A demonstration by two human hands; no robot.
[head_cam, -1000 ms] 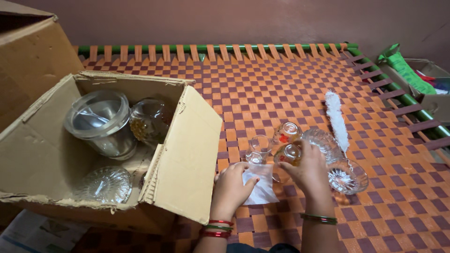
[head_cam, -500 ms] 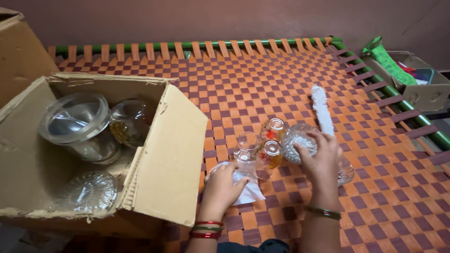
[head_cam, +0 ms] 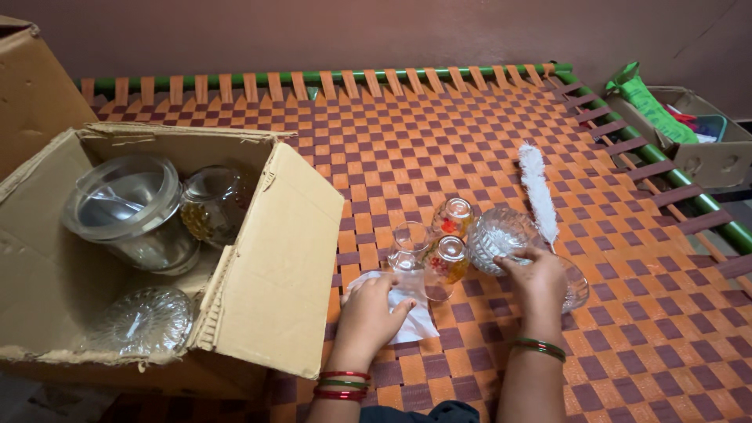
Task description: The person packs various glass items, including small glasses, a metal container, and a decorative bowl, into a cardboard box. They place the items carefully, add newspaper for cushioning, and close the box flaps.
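The person's left hand (head_cam: pixel 370 312) lies flat on a white cloth (head_cam: pixel 407 312) spread on the woven cot (head_cam: pixel 439 149), its fingers (head_cam: pixel 389 286) stretched out and lightly spread, pressing the cloth down so that it stays put beside the glassware. The right hand (head_cam: pixel 539 280) reaches to the right of it, fingers curled over the rim of a cut-glass bowl (head_cam: pixel 496 235) that is tipped on its side, its mouth turned toward the left; the grip on the near edge appears to steady the bowl on the springy weave. Under that hand a second glass bowl (head_cam: pixel 578 286) peeks out, mostly hidden. Just left of the tilted bowl stands a tight cluster of three small tumblers: a clear glass (head_cam: pixel 409 249) touching the far edge of the cloth, and two printed glasses (head_cam: pixel 446 261) with red and yellow marks, kept close together, likely so they do not topple. A white fluffy brush (head_cam: pixel 537 190) lies lengthwise beyond the bowls, within reach of the right hand. On the left, an open cardboard box (head_cam: pixel 270 266) lying with its opening up holds a steel container (head_cam: pixel 129 207), a glass jar (head_cam: pixel 213 202) and another patterned glass dish (head_cam: pixel 141 323). A smaller box (head_cam: pixel 709 153) with green items sits off the cot at far right.
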